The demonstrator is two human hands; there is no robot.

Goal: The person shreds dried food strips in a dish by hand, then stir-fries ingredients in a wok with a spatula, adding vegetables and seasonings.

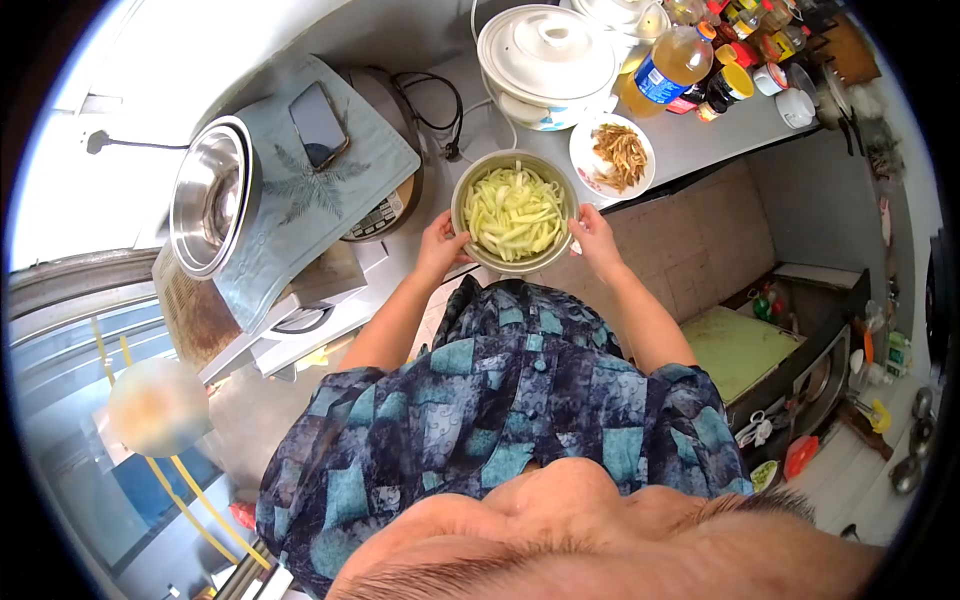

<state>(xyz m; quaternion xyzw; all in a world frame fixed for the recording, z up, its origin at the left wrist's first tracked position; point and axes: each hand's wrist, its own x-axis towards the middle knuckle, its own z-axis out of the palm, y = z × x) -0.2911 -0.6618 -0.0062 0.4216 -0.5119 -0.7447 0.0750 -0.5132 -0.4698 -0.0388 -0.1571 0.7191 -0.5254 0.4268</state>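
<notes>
Both hands grip a round metal bowl (463,238) by its opposite sides at the counter's front edge. Pale green vegetable strips (515,212) fill it. My left hand (441,246) is closed on the left rim, and my right hand (595,243) is closed on the right rim. Just beyond my right hand is a white plate (586,172) with brown cooked strips (622,155) on it. Whether the bowl rests on the counter or is held up, I cannot tell.
A lidded white pot (549,56), an oil bottle (672,70) and several seasoning jars line the back. On the left, stacked steel bowls (212,198) and a phone (319,124) lie on a blue cloth (365,150) over appliances. A green cutting board (735,350) is at the right.
</notes>
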